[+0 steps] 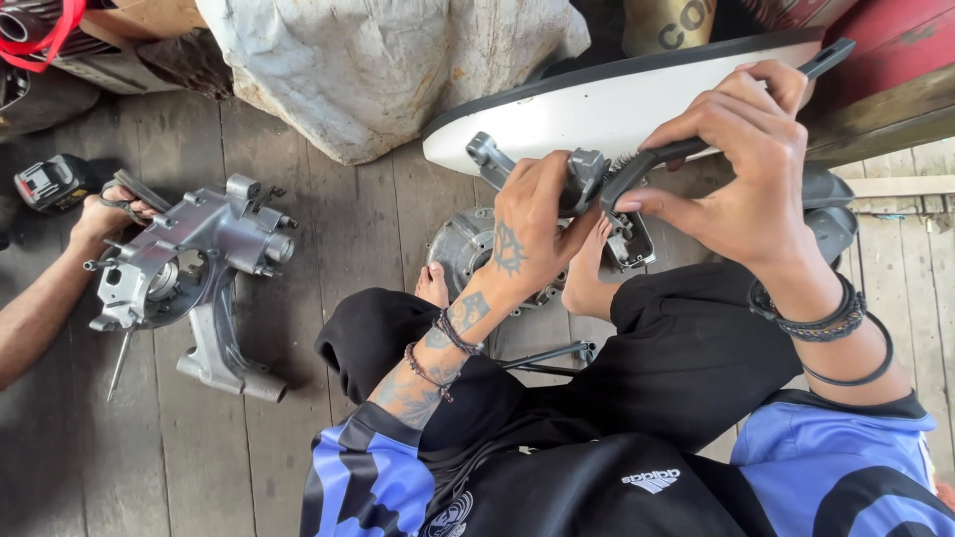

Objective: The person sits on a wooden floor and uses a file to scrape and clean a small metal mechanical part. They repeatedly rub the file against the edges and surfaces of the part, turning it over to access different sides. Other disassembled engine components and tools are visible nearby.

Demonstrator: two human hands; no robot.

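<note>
My left hand (532,224) grips a grey metal engine part (580,179), a lever-like shaft whose round end (484,151) sticks out to the left. My right hand (741,169) holds a long black tool handle (696,149) against that part; the handle runs up to the right. Both hands hover above a round metal engine housing (460,244) lying between my bare feet on the wooden floor. I sit cross-legged in black trousers.
At the left another person's hand (99,214) rests on a silver engine crankcase (199,273) lying on the planks. A power tool battery (45,184) sits far left. A white sack (388,60) and a white curved body panel (617,104) lie behind.
</note>
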